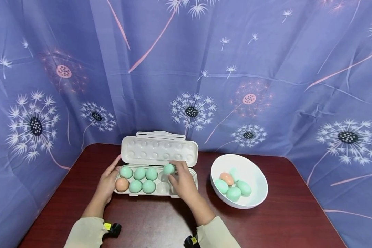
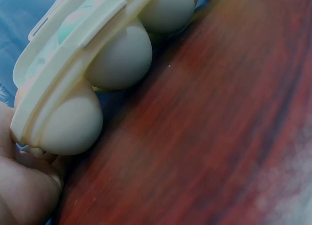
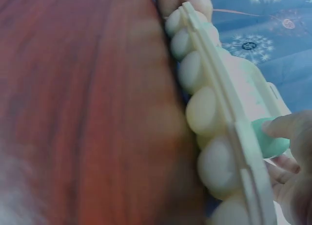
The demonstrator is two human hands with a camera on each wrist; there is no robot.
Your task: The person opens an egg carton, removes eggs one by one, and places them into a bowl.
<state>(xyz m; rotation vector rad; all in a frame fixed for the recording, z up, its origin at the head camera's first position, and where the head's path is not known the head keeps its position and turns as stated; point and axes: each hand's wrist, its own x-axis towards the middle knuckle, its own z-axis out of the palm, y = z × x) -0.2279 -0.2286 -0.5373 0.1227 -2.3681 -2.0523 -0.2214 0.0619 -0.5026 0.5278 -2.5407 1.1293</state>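
Head view, reddish table [image 1: 152, 220], dandelion curtain [image 1: 148, 100], right grip [image 1: 183, 181] pinching green egg [image 1: 168, 168], left grip [image 1: 106, 183] spread against carton [image 1: 159, 150]

The egg [image 1: 168, 168] in the right grip [image 1: 184, 183] looks smooth and softly matt, and the carton [image 1: 159, 150] under it looks like smooth plastic with a slight sheen. Right of that grip, the bowl [image 1: 258, 177] looks smooth and glossy; beneath, the counter [image 1: 282, 217] shows lightly shiny wood grain, and beyond hangs creased cloth [image 1: 186, 58].

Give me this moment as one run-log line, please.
left hand: against left end of carton | right hand: holding green egg over carton | carton: part-filled, lid open | bowl: five eggs visible
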